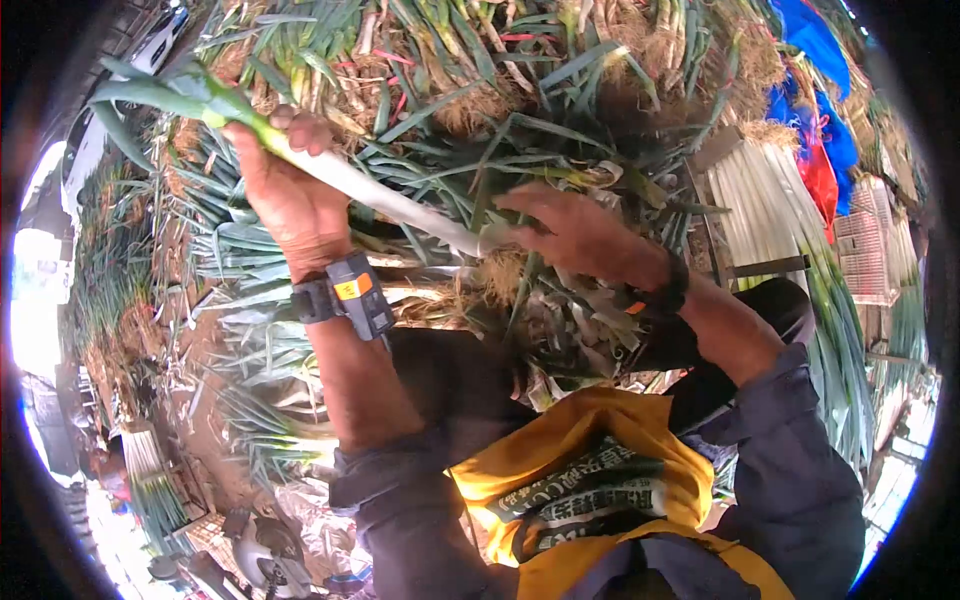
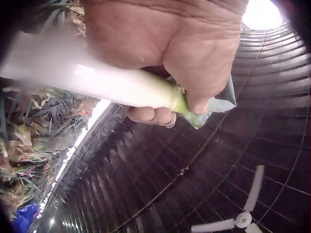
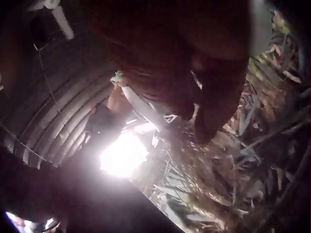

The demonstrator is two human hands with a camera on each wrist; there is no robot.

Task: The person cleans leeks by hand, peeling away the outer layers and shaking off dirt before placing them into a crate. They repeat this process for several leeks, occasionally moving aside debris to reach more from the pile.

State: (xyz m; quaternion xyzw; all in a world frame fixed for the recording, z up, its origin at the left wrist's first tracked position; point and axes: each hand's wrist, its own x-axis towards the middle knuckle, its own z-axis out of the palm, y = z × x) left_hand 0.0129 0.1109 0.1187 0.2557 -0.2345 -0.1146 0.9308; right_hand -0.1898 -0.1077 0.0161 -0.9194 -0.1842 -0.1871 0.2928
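A leek (image 1: 370,190) with a long white shaft and green top slants across the head view. My left hand (image 1: 290,195) grips it near the green end, thumb and fingers wrapped round the stalk. In the left wrist view the left hand (image 2: 165,39) covers part of the leek (image 2: 131,87), its fingertips showing beneath the shaft. Close beside the lower white end is my right hand (image 1: 590,235), its fingers loosely extended toward the stalk. The right wrist view shows that hand (image 3: 180,58) dark and shadowed, overlapping the lower end of the leek (image 3: 143,107).
Bundled leeks with brown roots (image 1: 480,105) line the far side. Loose green leaves (image 1: 260,270) lie left of the lap. White-stalked leeks (image 1: 750,195) are stacked at right, near a pink crate (image 1: 868,240). A yellow apron (image 1: 590,440) covers the person's front.
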